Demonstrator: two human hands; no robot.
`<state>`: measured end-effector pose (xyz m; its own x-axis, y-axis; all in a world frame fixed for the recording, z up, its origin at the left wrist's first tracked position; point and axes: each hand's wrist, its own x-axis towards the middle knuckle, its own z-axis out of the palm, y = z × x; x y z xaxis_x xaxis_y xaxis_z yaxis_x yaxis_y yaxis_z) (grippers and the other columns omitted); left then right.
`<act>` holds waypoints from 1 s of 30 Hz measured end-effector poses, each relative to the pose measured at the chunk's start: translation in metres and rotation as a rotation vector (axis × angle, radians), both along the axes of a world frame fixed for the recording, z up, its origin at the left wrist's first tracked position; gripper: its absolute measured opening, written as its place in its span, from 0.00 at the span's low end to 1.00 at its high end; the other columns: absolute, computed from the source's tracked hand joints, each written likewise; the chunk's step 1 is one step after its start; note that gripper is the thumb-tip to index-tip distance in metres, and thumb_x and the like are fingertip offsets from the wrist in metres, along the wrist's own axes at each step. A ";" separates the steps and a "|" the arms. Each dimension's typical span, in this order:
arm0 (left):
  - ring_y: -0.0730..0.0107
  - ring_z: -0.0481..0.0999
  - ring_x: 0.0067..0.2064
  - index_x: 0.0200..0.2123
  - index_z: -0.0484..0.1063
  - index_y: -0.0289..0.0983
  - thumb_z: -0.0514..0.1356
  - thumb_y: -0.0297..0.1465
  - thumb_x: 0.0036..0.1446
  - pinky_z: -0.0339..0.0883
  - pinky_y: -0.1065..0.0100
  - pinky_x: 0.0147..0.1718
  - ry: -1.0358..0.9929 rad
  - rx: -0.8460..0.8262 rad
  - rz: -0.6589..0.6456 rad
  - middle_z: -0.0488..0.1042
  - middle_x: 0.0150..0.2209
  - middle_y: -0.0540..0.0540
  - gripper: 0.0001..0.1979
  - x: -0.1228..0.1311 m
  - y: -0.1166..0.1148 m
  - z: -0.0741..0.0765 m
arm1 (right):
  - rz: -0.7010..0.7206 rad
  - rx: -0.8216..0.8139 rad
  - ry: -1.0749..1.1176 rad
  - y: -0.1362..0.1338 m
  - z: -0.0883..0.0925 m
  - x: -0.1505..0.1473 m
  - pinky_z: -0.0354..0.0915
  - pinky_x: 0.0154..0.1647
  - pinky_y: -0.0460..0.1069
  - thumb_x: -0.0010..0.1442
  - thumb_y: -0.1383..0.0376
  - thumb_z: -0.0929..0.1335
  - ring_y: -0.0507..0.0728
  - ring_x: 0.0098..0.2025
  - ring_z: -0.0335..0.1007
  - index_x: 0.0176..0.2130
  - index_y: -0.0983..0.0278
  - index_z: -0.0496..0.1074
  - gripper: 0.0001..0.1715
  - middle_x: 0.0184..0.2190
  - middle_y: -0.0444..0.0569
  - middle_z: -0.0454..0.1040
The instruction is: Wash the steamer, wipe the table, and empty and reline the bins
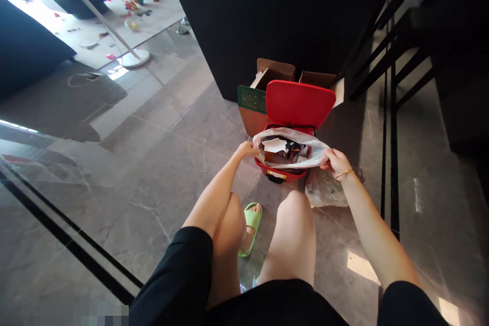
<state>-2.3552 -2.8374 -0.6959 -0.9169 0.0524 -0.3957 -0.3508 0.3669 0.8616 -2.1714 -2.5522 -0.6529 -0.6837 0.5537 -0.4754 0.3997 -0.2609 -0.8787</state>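
A red bin [284, 177] stands on the floor with its red lid [300, 103] raised at the back. Its white plastic liner bag [315, 155] is stretched wide at the top, with paper scraps and other rubbish [292, 150] inside. The left edge of the bag is pinched in my left hand [248, 150]. On the opposite side, my right hand [336, 161], below which a gold bangle circles the wrist, grips the bag's right edge.
Opened cardboard boxes [254, 99] stand behind the bin, against a dark panel [282, 15]. A filled translucent bag [326, 188] lies right of the bin. Dark chair legs [382, 56] are at the right. A lamp base [134, 58] and scattered toys are at the upper left.
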 end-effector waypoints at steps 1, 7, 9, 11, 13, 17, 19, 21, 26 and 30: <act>0.58 0.78 0.32 0.15 0.66 0.39 0.68 0.25 0.39 0.70 0.68 0.32 -0.017 -0.035 -0.021 0.67 0.14 0.49 0.12 -0.003 0.004 0.003 | -0.013 -0.041 0.004 0.001 0.003 0.001 0.65 0.11 0.40 0.62 0.65 0.68 0.48 0.13 0.65 0.27 0.63 0.65 0.12 0.15 0.41 0.69; 0.66 0.79 0.32 0.37 0.71 0.32 0.61 0.31 0.54 0.73 0.67 0.34 -0.135 -0.082 -0.175 0.75 0.27 0.44 0.09 -0.003 0.027 0.026 | 0.048 -0.205 0.244 -0.012 0.005 -0.016 0.76 0.32 0.43 0.54 0.67 0.72 0.51 0.31 0.77 0.30 0.63 0.66 0.10 0.27 0.43 0.77; 0.65 0.79 0.39 0.48 0.68 0.32 0.62 0.35 0.55 0.73 0.67 0.39 -0.081 -0.062 -0.306 0.77 0.38 0.40 0.20 0.012 0.037 0.030 | 0.085 -0.201 0.310 -0.026 -0.001 -0.033 0.74 0.43 0.45 0.54 0.69 0.70 0.50 0.39 0.77 0.31 0.62 0.66 0.08 0.32 0.44 0.78; 0.59 0.76 0.49 0.57 0.61 0.32 0.68 0.39 0.48 0.71 0.64 0.46 0.060 -0.165 -0.555 0.74 0.50 0.35 0.36 0.030 0.048 0.032 | 0.176 -0.126 0.288 -0.039 -0.007 -0.049 0.71 0.51 0.50 0.52 0.71 0.69 0.51 0.46 0.76 0.32 0.62 0.66 0.07 0.36 0.44 0.78; 0.48 0.69 0.58 0.63 0.55 0.33 0.74 0.40 0.37 0.66 0.58 0.53 0.246 -0.422 -0.808 0.66 0.58 0.30 0.52 0.048 0.058 0.033 | 0.312 0.025 0.211 -0.046 -0.012 -0.060 0.67 0.55 0.53 0.49 0.73 0.67 0.53 0.50 0.73 0.34 0.61 0.66 0.11 0.39 0.45 0.77; 0.48 0.70 0.57 0.64 0.55 0.34 0.66 0.32 0.50 0.66 0.56 0.53 0.437 -0.858 -0.932 0.70 0.54 0.31 0.40 0.059 0.068 0.034 | 0.498 0.574 -0.013 -0.040 -0.010 -0.047 0.66 0.52 0.53 0.52 0.70 0.67 0.58 0.47 0.74 0.37 0.61 0.66 0.10 0.37 0.49 0.77; 0.56 0.75 0.51 0.62 0.60 0.36 0.57 0.29 0.58 0.68 0.62 0.49 0.433 -0.900 -0.913 0.75 0.49 0.36 0.27 0.050 0.067 0.034 | 0.388 0.889 -0.157 -0.031 -0.009 -0.031 0.67 0.49 0.54 0.54 0.63 0.68 0.61 0.46 0.74 0.42 0.61 0.66 0.14 0.37 0.51 0.76; 0.60 0.77 0.49 0.56 0.68 0.39 0.54 0.29 0.60 0.68 0.66 0.47 0.399 -0.869 -0.976 0.77 0.46 0.40 0.20 0.040 0.062 0.033 | 0.266 1.056 -0.292 -0.024 -0.013 -0.016 0.67 0.45 0.54 0.52 0.56 0.71 0.64 0.46 0.73 0.48 0.64 0.63 0.27 0.42 0.57 0.75; 0.62 0.77 0.47 0.42 0.78 0.41 0.54 0.34 0.59 0.67 0.68 0.48 0.344 -0.798 -1.219 0.78 0.44 0.45 0.14 0.033 0.055 0.030 | 0.534 0.757 -0.507 -0.032 -0.042 -0.001 0.68 0.35 0.49 0.61 0.54 0.65 0.59 0.33 0.77 0.52 0.68 0.62 0.26 0.35 0.56 0.77; 0.54 0.71 0.55 0.48 0.76 0.41 0.52 0.36 0.61 0.64 0.59 0.53 0.530 -0.905 -1.183 0.74 0.52 0.39 0.17 0.035 0.057 0.032 | 0.524 0.972 -0.557 -0.051 -0.048 -0.003 0.68 0.43 0.51 0.64 0.62 0.61 0.62 0.43 0.77 0.50 0.69 0.67 0.18 0.39 0.61 0.78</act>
